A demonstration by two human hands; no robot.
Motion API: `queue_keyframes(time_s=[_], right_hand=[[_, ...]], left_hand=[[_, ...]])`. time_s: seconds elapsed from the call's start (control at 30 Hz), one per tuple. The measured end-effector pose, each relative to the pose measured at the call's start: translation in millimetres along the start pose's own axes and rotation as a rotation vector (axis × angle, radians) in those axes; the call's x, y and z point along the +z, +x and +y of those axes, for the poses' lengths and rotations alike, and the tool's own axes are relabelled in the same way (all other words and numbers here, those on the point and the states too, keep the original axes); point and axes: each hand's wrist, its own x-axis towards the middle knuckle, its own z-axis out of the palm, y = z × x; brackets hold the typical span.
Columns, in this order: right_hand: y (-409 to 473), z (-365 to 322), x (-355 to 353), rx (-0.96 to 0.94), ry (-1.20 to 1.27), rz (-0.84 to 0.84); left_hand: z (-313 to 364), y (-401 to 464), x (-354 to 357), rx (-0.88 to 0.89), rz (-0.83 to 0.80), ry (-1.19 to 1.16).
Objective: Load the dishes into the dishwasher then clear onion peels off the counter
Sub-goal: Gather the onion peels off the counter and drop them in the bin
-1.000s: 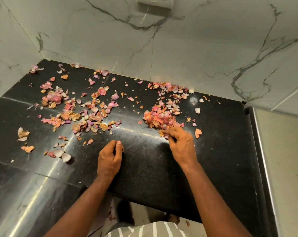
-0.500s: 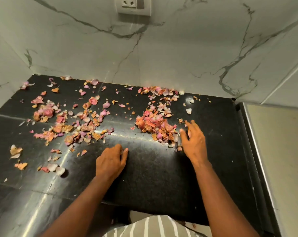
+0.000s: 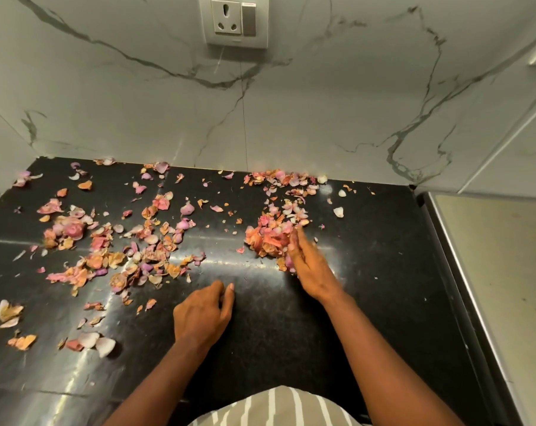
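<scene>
Pink and orange onion peels lie scattered over the black counter. One dense heap of peels sits right of centre, and a wider spread of peels covers the left half. My right hand lies on its edge with straight fingers, pressing against the right side of the dense heap. My left hand rests palm down on bare counter near the front, fingers loosely bent, holding nothing. No dishes or dishwasher are in view.
A marble wall with a socket plate rises behind the counter. A steel-edged pale surface adjoins the counter on the right. A few peels lie near the front left edge.
My right hand swung out to the right of the heap, then swept back left into it, pushing loose peels together. The left hand stayed put. The camera tilted upward.
</scene>
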Motion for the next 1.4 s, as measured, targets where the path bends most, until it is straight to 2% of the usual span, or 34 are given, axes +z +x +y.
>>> queue_keyframes(time_s=[0.07,0.13,0.2,0.3,0.4,0.5,0.57,0.63,0.73,0.83,0.9,0.93,1.03,1.07,1.13,1.17,1.23,1.33,1.4], right_hand=[[-3.9,-5.4,-6.9,-0.056,0.132,0.138],[0.1,-2.6,-19.6,-0.078,0.083,0.364],[14.6,8.6,-32.9,0.001,0.002,0.442],[37.5,22.1,-37.5,0.167,-0.257,0.233],[42.7,21.4,-20.6,0.068,-0.414,0.082],[33.2,15.0,-4.3,-0.038,-0.235,-0.001],[22.9,8.4,-0.9,-0.034,0.068,-0.027],[10.7,0.9,-0.7,-0.05,0.276,0.081],[-1.0,2.0,-4.0,-0.073,0.27,0.351],[2.2,19.4,-4.2,-0.09,0.28,0.398],[5.5,24.3,-0.6,-0.122,0.225,0.377],[5.8,24.0,1.5,-0.135,0.196,0.364],[6.5,22.0,4.8,-0.142,0.114,0.311],[6.9,21.6,4.5,-0.143,0.104,0.295],[6.5,20.2,3.9,-0.145,0.105,0.286],[5.8,19.1,2.7,-0.148,0.108,0.293],[5.4,17.8,1.2,-0.157,0.112,0.312],[5.7,17.7,0.8,-0.154,0.11,0.315],[6.1,18.0,0.7,-0.153,0.108,0.317]], left_hand=[[-1.2,2.7,0.1,0.003,-0.006,-0.005],[-1.5,7.0,-0.8,0.017,-0.003,0.002],[-2.1,11.7,-2.3,0.029,-0.004,0.003],[-2.1,13.0,-2.1,0.048,0.013,0.014],[-3.8,11.9,1.3,0.066,0.042,-0.002],[-5.7,12.4,2.1,0.062,0.052,-0.024],[-6.0,12.5,1.0,0.048,0.042,-0.031],[-6.9,12.0,1.6,0.043,0.027,-0.055],[-8.3,12.1,2.0,0.054,0.094,-0.237],[-19.6,21.5,-2.2,0.088,0.281,-0.46],[-36.0,38.7,-0.3,-0.005,0.365,-0.397],[-44.5,48.2,-0.8,-0.14,0.367,-0.322],[-65.4,70.5,-0.8,-0.523,0.217,-0.184],[-68.7,75.0,-2.1,-0.603,0.14,-0.158],[-68.0,82.2,-3.4,-0.648,0.004,-0.116],[-62.2,86.2,-3.2,-0.613,-0.035,-0.099],[-46.0,90.9,1.0,-0.484,-0.015,-0.109],[-18.0,90.0,9.9,-0.256,0.071,-0.208],[5.6,86.2,12.4,-0.124,0.044,-0.311]])
